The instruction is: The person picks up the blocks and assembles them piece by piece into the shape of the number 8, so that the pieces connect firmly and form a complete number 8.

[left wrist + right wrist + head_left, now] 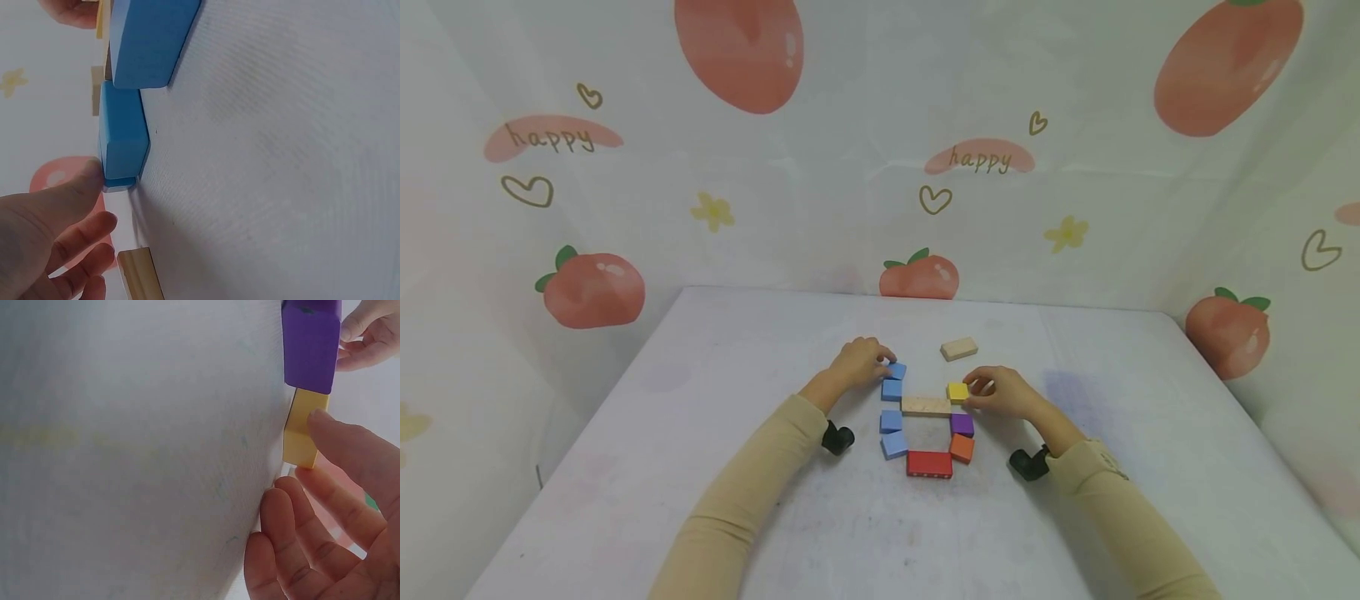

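Note:
In the head view, my left hand (859,363) is at the far end of a column of blue blocks. Its thumb tip (94,170) is against the edge of the farthest blue block (897,370), mostly hidden in the left wrist view, and the other fingers stand apart from it. Across from it, my right hand (1003,390) pinches a yellow block (957,392). The thumb lies on its face and the index fingertip at its far end. That block stands by a purple block (962,425) and the right end of a pale wooden plank (926,407).
An orange block (962,448) and a red block (929,464) stand at the near end of the arrangement. Beyond both hands lies a loose wooden block (959,348). All rest on a white-covered table (865,542) before a printed curtain (842,167).

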{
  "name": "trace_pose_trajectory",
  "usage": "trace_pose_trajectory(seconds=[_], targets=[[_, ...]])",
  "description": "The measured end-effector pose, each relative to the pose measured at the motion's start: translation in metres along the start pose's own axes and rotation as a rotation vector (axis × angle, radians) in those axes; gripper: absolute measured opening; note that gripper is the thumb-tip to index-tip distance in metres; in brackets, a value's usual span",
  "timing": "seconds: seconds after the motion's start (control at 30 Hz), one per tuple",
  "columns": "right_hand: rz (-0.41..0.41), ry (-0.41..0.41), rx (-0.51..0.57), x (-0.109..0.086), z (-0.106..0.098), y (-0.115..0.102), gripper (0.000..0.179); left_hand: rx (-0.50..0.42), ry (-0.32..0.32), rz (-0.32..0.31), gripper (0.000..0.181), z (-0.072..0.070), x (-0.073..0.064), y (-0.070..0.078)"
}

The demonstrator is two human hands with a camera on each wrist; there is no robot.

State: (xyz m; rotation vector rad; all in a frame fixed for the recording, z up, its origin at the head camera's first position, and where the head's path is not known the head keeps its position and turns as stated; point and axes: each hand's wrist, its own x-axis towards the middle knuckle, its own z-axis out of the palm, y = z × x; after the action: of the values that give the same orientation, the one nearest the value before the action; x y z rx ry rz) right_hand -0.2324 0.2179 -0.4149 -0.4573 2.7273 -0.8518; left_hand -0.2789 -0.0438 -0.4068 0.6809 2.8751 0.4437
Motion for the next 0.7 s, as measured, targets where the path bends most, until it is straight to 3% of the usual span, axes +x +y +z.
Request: trace_pose_trajectory(seconds=[0.27, 0.4, 0.7], targets=[[0.000, 0.001, 0.013, 0.000, 0.000, 0.001, 0.033, -0.058, 0.016, -0.027, 0.031, -0.005, -0.001, -0.010], [0.001, 0.001, 0.012, 0.000, 0.000, 0.002, 0.033, -0.069, 0.043, -0.030, 0.031, -0.011, -0.005, -0.020], [-0.007, 0.003, 0.015, -0.001, 0.000, 0.001, 0.034, -0.125, 0.032, -0.062, 0.035, -0.018, -0.017, -0.047]])
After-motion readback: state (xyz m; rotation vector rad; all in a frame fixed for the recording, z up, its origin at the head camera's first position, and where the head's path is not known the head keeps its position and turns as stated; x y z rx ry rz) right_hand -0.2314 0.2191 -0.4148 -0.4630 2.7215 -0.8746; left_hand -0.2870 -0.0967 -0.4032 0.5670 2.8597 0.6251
